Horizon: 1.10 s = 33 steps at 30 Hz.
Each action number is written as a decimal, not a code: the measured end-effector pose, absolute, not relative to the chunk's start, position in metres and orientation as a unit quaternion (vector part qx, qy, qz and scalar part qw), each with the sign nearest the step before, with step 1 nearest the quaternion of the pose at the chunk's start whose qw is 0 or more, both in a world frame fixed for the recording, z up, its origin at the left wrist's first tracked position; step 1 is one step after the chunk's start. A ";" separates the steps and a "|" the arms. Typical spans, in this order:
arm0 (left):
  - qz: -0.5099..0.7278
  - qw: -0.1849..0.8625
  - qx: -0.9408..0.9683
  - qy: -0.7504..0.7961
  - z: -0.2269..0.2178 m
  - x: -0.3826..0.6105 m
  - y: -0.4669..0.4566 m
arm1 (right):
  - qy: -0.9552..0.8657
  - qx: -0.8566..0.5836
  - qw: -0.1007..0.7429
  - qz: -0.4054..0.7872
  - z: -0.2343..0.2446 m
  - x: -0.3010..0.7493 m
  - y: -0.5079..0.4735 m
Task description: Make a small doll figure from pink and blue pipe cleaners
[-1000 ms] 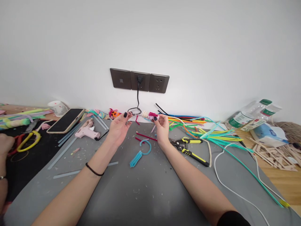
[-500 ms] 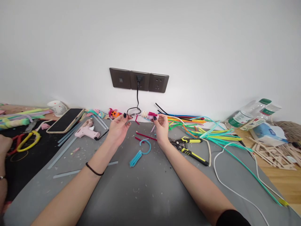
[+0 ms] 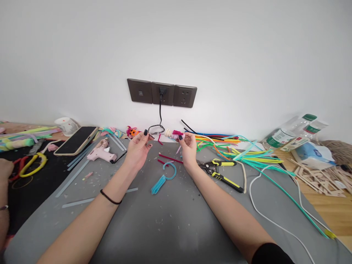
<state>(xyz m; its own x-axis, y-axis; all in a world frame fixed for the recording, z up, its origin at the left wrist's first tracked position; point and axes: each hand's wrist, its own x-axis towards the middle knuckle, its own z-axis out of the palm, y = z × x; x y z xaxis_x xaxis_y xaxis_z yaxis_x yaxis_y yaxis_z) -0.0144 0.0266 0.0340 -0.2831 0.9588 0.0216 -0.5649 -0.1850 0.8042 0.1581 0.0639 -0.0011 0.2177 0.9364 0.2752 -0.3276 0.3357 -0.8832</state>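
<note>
My right hand point(image 3: 189, 146) pinches a small coiled pipe-cleaner piece point(image 3: 172, 134), cream at its left end and pink and magenta towards my fingers. To its left, my left hand point(image 3: 138, 149) is closed in a pinch; what its fingertips hold, if anything, is too small to make out. A black cord point(image 3: 160, 113) runs down from the wall socket behind the left fingertips. Below the hands lies a blue pipe-cleaner shape point(image 3: 158, 184) with a curled top. Dark red pipe cleaners point(image 3: 167, 158) rest on the grey mat point(image 3: 165, 234) between my wrists.
A pink glue gun point(image 3: 101, 152), a phone point(image 3: 76, 140) and glue sticks point(image 3: 72, 180) lie left. Yellow-black wire strippers point(image 3: 227, 181), bundled pipe cleaners point(image 3: 255, 157) and a white cable point(image 3: 254, 203) lie right. Another person's hand point(image 3: 5, 168) is near scissors point(image 3: 35, 165) at far left.
The view has shifted very slightly. My two hands keep nearly the same place and pinch, and the coiled piece stays in my right hand.
</note>
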 end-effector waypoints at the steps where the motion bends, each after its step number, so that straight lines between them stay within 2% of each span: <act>1: 0.718 0.531 0.275 0.356 0.035 -0.014 0.026 | -0.429 -0.354 0.695 0.455 -0.001 0.158 0.064; 10: 0.706 0.516 0.311 0.372 0.040 -0.012 0.023 | -0.442 -0.358 0.688 0.451 0.000 0.159 0.062; 16: 0.672 0.441 0.417 0.423 0.039 -0.009 0.017 | -0.475 -0.362 0.682 0.422 0.002 0.159 0.058; 23: 0.585 0.342 0.542 0.498 0.034 -0.011 0.014 | -0.507 -0.353 0.675 0.403 0.008 0.158 0.053; 28: 0.525 0.350 0.577 0.519 0.030 -0.010 0.015 | -0.517 -0.357 0.672 0.393 0.009 0.157 0.052; 33: 0.625 0.321 0.547 0.455 0.038 -0.007 0.014 | -0.531 -0.353 0.660 0.398 0.009 0.157 0.052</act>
<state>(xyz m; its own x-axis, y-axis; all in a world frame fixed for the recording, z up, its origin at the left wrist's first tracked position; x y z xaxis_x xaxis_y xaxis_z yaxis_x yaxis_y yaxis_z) -0.0075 0.0143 0.0379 -0.1956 0.8988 0.3923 0.0967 -0.3804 0.9197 0.1567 0.0518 0.0088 0.1200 0.8992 0.4207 -0.1504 0.4354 -0.8876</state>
